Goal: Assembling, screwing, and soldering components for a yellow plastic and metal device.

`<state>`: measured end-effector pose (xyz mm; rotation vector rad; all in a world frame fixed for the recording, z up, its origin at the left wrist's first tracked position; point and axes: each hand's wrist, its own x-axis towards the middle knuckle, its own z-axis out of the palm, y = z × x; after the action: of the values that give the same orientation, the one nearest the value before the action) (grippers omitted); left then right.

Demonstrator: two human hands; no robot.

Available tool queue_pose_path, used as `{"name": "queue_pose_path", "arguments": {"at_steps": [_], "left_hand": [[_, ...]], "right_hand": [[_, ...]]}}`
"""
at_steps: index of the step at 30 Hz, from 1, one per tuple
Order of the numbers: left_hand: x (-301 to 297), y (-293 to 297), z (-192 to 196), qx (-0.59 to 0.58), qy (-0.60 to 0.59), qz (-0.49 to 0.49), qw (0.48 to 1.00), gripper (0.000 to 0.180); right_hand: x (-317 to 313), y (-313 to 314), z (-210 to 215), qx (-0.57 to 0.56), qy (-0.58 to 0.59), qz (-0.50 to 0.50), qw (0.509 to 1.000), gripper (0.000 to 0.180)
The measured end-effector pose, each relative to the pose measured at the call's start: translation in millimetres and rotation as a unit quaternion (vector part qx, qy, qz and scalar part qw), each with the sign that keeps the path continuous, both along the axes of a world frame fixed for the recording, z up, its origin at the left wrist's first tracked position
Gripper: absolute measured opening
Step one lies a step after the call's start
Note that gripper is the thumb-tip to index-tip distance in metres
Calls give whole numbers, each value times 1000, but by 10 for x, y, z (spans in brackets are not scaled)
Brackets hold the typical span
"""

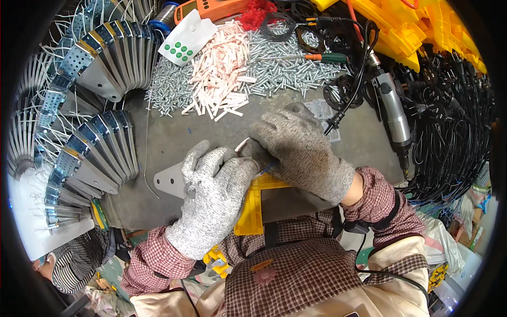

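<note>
My left hand [214, 198], in a pale grey knit glove, has its thumb and forefinger closed at the middle of the bench, its other fingers bent. My right hand [303, 153], in a darker, soiled glove, meets it with curled fingers. A small white-edged piece [241, 144] shows between the fingertips; the gloves hide most of it. Just below the hands lies a yellow plastic housing [249, 216], with a bit of blue wire [266, 169] at its upper edge. Beside my left fingers a grey metal plate with holes [168, 181] lies partly covered.
Across the back lie screws [288, 68], pale pink sleeves [219, 71], and a screwdriver [325, 57]. A powered screwdriver [393, 108] and black cables [443, 137] occupy the right, below yellow housings [417, 26]. Metal brackets with white wires [100, 153] line the left. Another person's sleeve [79, 259] shows lower left.
</note>
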<state>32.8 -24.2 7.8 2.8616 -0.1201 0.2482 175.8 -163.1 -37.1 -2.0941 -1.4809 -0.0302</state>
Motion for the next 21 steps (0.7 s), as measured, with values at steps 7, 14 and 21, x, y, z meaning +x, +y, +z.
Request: {"name": "queue_pose_path", "arguments": {"at_steps": [7,14,21], "left_hand": [[-28,-18,7,-49,-7,-22,999,44],[-356,35,-77,-75,46,-1,996,43],[-315,267,-254,-47,-50,42,997,40]], "right_hand": [[-1,-50,43,-9,2,2,1000,31],[682,-238,635,-94,205,93,970,36],[1014,-224,525,-201,-175,-226,937,21]]}}
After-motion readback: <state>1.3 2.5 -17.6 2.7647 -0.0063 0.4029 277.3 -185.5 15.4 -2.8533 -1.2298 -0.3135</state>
